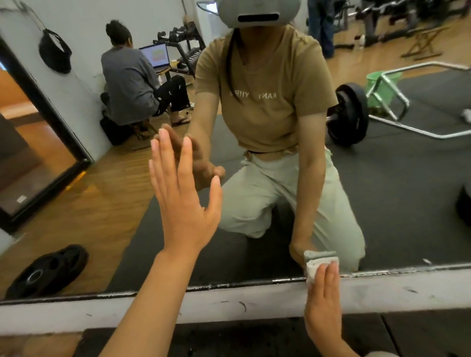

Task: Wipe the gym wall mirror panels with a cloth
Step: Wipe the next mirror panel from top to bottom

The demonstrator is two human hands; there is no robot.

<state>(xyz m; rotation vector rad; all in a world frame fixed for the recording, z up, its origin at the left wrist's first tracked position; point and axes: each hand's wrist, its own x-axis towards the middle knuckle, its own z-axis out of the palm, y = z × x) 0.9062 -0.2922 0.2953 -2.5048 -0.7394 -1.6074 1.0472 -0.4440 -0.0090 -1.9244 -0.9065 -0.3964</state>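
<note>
The wall mirror panel (393, 197) fills most of the view and reflects me kneeling in front of it. My left hand (185, 197) lies flat on the glass with straight, spread fingers, left of centre. My right hand (322, 302) presses a folded grey-white cloth (314, 267) with straight fingers against the mirror's bottom edge, at the lower right. The cloth overlaps the black bottom strip of the mirror. Part of the cloth is hidden under my fingers.
A white wall ledge (235, 301) runs under the mirror, with black floor mat (237, 342) below it. Reflected in the glass are a seated person with a laptop (131, 82), a barbell plate (348, 115), a loose weight plate (48, 270) and a green bucket (382, 86).
</note>
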